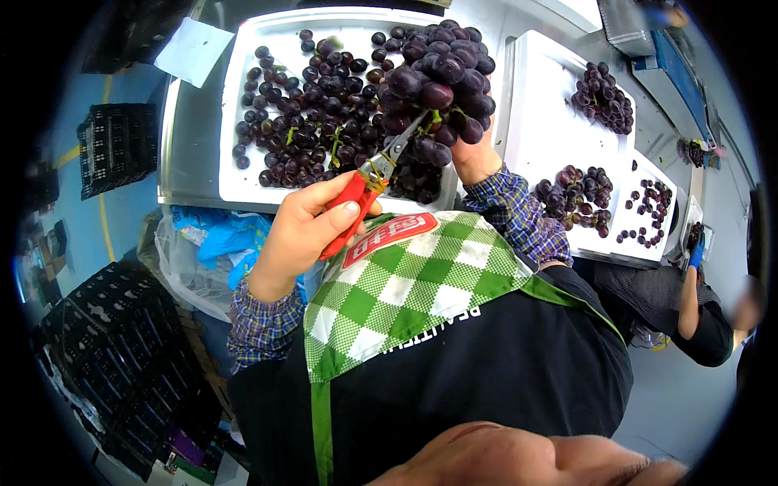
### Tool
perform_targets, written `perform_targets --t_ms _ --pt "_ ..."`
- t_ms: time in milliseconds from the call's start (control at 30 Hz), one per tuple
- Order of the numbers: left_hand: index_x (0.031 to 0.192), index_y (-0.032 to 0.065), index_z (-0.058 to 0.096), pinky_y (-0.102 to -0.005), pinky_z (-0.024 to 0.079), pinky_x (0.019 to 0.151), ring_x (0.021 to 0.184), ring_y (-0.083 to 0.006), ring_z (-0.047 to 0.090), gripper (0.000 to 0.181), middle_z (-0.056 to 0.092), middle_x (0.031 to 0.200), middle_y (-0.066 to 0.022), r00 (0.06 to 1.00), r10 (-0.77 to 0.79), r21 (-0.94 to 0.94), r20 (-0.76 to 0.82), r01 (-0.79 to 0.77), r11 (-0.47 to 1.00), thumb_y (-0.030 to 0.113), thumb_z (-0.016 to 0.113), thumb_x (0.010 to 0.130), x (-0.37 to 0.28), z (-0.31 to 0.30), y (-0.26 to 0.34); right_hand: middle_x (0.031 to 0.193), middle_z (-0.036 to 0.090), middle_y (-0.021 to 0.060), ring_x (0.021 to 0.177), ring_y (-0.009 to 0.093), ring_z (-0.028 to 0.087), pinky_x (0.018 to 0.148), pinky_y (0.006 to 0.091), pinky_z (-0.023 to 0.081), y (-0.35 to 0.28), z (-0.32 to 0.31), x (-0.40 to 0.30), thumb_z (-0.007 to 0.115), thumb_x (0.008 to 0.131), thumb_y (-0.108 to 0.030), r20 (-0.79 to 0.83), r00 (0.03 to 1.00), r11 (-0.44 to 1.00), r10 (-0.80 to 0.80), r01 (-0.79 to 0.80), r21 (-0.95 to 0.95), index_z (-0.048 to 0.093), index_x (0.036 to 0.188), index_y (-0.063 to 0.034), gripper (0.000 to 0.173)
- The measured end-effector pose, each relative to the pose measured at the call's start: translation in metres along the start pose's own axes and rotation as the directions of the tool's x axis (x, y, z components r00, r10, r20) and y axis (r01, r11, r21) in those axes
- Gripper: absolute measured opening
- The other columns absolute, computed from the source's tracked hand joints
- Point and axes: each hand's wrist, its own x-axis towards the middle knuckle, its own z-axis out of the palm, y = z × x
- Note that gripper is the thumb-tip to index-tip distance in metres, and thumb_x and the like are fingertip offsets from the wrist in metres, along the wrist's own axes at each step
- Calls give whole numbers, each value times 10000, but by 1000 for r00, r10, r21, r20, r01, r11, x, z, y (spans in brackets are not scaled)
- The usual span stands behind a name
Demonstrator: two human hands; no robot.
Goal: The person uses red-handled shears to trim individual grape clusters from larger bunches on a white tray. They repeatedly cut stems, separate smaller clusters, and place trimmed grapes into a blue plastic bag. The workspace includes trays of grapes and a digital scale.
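Note:
My left hand (313, 228) grips red-handled fruit snips (349, 209), with a yellow rubber band looped around them near the pivot. Their narrow metal blades reach in among the green stems of a large bunch of dark purple grapes (444, 76). From the far side and below, my right hand (477, 158) supports this bunch; most of its fingers are hidden behind the fruit. The bunch is held above the right part of a white foam tray (243, 188). Many loose dark grapes (328, 85) and a few green stem pieces (335, 149) lie inside that tray.
To the right, another white tray (535, 121) holds grape bunches (602, 97); a smaller tray (647, 182) beyond has loose grapes. A co-worker's blue-gloved hand (698, 249) is farther right. Paper (194, 51) overlaps the metal table's left edge. Black crates (118, 149) and plastic bags (200, 243) lie left.

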Motion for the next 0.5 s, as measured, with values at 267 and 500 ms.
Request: perform_targets --t_ms 267,500 --pt "1255 -89 457 -284 509 619 731 -181 610 396 621 1037 -189 998 -5 -471 63 34 881 172 472 958 -4 0 -13 1277 546 115 1166 320 506 972 503 413 -2 3 8 378 899 -650 -167 986 993 11 -31 -118 508 1301 -165 644" --pt "1324 -103 370 -393 509 890 1015 -290 614 469 551 1202 -259 999 4 -142 32 0 990 219 399 986 -18 14 1 1267 555 94 1162 297 506 947 466 422 23 48 13 407 901 -627 -387 896 892 -219 24 -451 521 1286 -164 613"
